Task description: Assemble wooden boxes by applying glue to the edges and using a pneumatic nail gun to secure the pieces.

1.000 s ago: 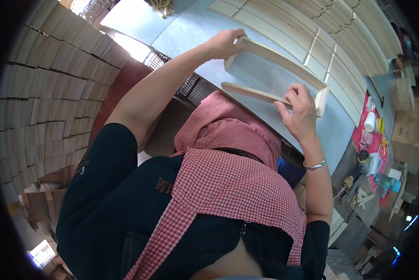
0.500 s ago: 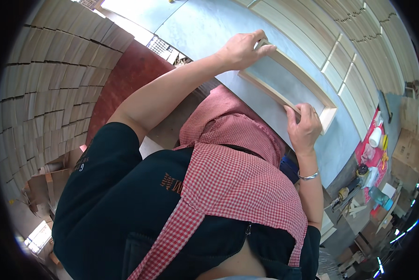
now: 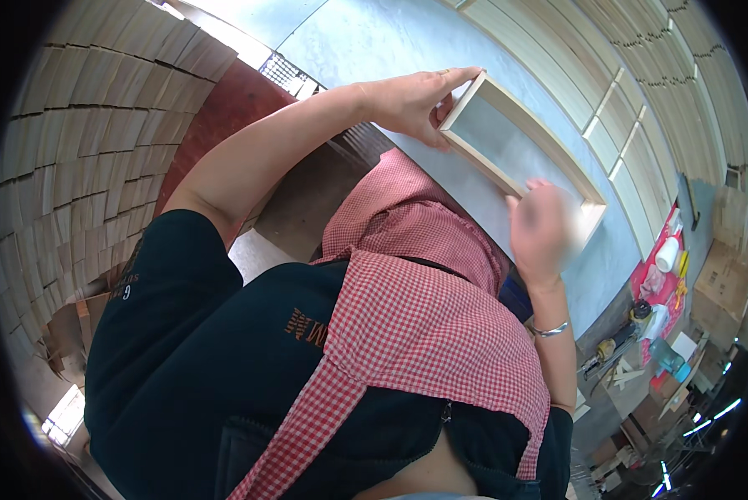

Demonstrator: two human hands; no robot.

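A narrow rectangular frame of pale wood (image 3: 549, 150) lies at a slant on the grey-blue worktop, its middle open to the surface. Across its short left end spans my left hand (image 3: 411, 104), index finger reaching the far corner and thumb by the near corner. My right hand (image 3: 545, 233) is closed around the near long side close to the right end, with fingertips inside the frame. Part of that hand is smeared, so the finger detail is unclear. A silver bangle circles my right wrist.
Long pale wooden strips and panels (image 3: 549, 71) lie in rows along the far side of the worktop (image 3: 349, 50). Stacked wood pieces (image 3: 91, 133) rise at left beside a red surface (image 3: 224, 125). Tools, a bottle (image 3: 670, 358) and a white roll (image 3: 666, 254) sit at right.
My left hand has shifted from over the frame's far left corner to spanning its short end. The frame's left end has moved slightly rightward. My right hand stays near the right end.
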